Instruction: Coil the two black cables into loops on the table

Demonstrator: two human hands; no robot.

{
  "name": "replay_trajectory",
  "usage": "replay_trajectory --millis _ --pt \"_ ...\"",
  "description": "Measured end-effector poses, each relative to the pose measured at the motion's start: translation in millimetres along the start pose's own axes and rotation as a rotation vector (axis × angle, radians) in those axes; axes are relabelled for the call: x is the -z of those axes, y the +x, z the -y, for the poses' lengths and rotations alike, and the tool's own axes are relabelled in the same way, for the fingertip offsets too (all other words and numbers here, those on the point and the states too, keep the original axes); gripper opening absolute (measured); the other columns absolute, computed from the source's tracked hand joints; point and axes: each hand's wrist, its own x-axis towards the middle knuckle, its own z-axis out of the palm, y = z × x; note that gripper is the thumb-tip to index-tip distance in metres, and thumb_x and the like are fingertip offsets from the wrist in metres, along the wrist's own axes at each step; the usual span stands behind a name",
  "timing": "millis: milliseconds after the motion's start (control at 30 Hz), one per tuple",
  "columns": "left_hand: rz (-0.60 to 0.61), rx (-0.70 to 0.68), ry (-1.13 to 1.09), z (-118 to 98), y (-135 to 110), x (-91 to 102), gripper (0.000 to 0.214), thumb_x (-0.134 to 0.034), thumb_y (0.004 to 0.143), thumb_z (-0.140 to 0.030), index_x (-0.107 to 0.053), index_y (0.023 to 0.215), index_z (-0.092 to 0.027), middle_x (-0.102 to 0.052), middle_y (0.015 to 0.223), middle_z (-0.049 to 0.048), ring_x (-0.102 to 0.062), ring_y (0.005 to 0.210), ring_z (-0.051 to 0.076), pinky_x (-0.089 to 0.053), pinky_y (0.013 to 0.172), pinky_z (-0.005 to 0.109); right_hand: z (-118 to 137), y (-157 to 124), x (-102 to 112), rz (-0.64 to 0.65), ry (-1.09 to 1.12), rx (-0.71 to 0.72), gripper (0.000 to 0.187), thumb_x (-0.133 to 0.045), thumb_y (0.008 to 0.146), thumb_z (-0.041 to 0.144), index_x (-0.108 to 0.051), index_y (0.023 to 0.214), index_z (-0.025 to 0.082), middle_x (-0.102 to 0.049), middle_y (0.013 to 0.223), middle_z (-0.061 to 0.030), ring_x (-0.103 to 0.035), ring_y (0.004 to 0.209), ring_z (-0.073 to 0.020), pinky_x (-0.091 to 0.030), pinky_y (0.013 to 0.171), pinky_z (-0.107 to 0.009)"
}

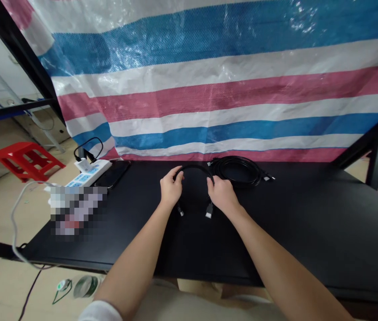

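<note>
A short black HDMI cable (194, 166) arches above the black table between my two hands. My left hand (171, 187) is closed on its left side, thumb and fingers pinching the cord. Below that hand hangs one end, with a small plug (181, 211). On the right side of the arch, my right hand (223, 192) grips the cord with curled fingers. The other end, a flat plug with a pale tip (208, 213), points down toward the table beneath it. Just behind my right hand lies a coiled black cable (237, 171), its plug ends sticking out at either side.
At the table's left stand a white power strip (90, 173) with a charger in it and a dark phone (113, 173). A blurred patch (78, 211) covers something nearer. A striped tarp (209, 89) hangs behind the black table (309, 223). A red stool (28, 159) stands on the floor.
</note>
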Motion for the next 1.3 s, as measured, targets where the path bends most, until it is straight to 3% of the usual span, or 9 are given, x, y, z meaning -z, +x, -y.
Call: replay_trajectory --millis 167,333,500,633,767,900,1067,1200,1300 --pt "-0.041 -0.151 0.164 -2 -2 5.2 0.013 -0.065 0.072 -0.009 -0.068 0.073 -0.021 -0.058 0.051 -0.0046 -0.045 0.037 0.009 -0.037 0.047 0.02 8 -1 -3 0.006 -0.001 -0.02 0.026 -0.044 0.091 0.027 -0.06 0.103 0.012 -0.068 0.078 -0.0154 -0.066 0.072 -0.0261 -0.043 0.063 -0.031" --pt "-0.118 -0.212 0.289 -3 1 11.1 0.019 -0.066 0.07 -0.008 -0.06 0.058 -0.021 -0.053 0.048 -0.0028 -0.051 0.048 0.013 -0.038 0.056 0.021 5 3 -7 0.009 -0.055 0.093 0.03 -0.042 0.091 0.036 -0.064 0.083 0.017 -0.068 0.072 -0.0127 -0.066 0.071 -0.0255 -0.044 0.063 -0.03" --pt "-0.082 -0.091 0.215 -2 8 13.1 0.016 -0.066 0.068 -0.007 -0.063 0.062 -0.021 -0.051 0.047 -0.004 -0.052 0.048 0.013 -0.041 0.055 0.023 7 15 -11 0.035 -0.078 0.111 0.031 -0.041 0.091 0.029 -0.065 0.101 0.013 -0.07 0.081 -0.0142 -0.066 0.075 -0.0247 -0.045 0.067 -0.031" --pt "-0.029 0.061 0.093 0 13 13.0 0.025 -0.059 0.065 0.002 -0.063 0.077 -0.019 -0.058 0.059 -0.0042 -0.048 0.041 0.009 -0.041 0.048 0.022 13 33 -10 0.113 -0.102 0.05 0.031 -0.041 0.091 0.026 -0.069 0.095 0.012 -0.071 0.088 -0.0167 -0.067 0.083 -0.0255 -0.046 0.071 -0.03" --pt "-0.057 0.009 0.122 4 15 15.4 0.033 -0.06 0.06 0.006 -0.062 0.078 -0.021 -0.065 0.078 0.0017 -0.063 0.068 0.016 -0.051 0.072 0.029 17 52 -11 0.164 -0.079 -0.044 0.03 -0.047 0.088 0.024 -0.072 0.096 0.009 -0.07 0.096 -0.0212 -0.067 0.088 -0.0279 -0.048 0.071 -0.031" --pt "-0.035 -0.072 0.269 11 15 17.9 0.034 -0.063 0.057 0.004 -0.064 0.081 -0.021 -0.066 0.098 0.0095 -0.057 0.11 0.027 -0.04 0.102 0.04 21 68 -19 0.145 -0.073 -0.064 0.03 -0.049 0.086 0.023 -0.072 0.099 0.009 -0.07 0.098 -0.0229 -0.068 0.089 -0.0287 -0.049 0.071 -0.032" --pt "0.039 -0.141 0.593 20 14 16.8 0.04 -0.064 0.064 -0.007 -0.062 0.102 -0.015 -0.049 0.135 0.0196 -0.041 0.131 0.034 -0.033 0.107 0.044 28 84 -28 0.116 -0.069 -0.057 0.026 -0.055 0.083 0.027 -0.074 0.095 0.014 -0.071 0.093 -0.02 -0.068 0.088 -0.0277 -0.05 0.068 -0.032" --pt "0.081 -0.171 0.79 20 11 17.2 0.034 -0.066 0.069 -0.019 -0.062 0.103 -0.013 -0.04 0.143 0.0259 -0.039 0.131 0.04 -0.029 0.106 0.051 35 86 -24 0.125 -0.076 -0.088 0.026 -0.059 0.079 0.024 -0.073 0.099 0.014 -0.07 0.1 -0.0215 -0.067 0.094 -0.0311 -0.051 0.071 -0.035" --pt "0.124 -0.191 0.863 18 10 19.2 0.034 -0.074 0.064 -0.031 -0.065 0.093 -0.015 -0.044 0.14 0.0244 -0.034 0.132 0.043 -0.027 0.106 0.054 40 85 -18 0.152 -0.09 -0.098 0.027 -0.06 0.081 0.024 -0.072 0.103 0.016 -0.069 0.106 -0.0205 -0.065 0.101 -0.0318 -0.051 0.077 -0.037"
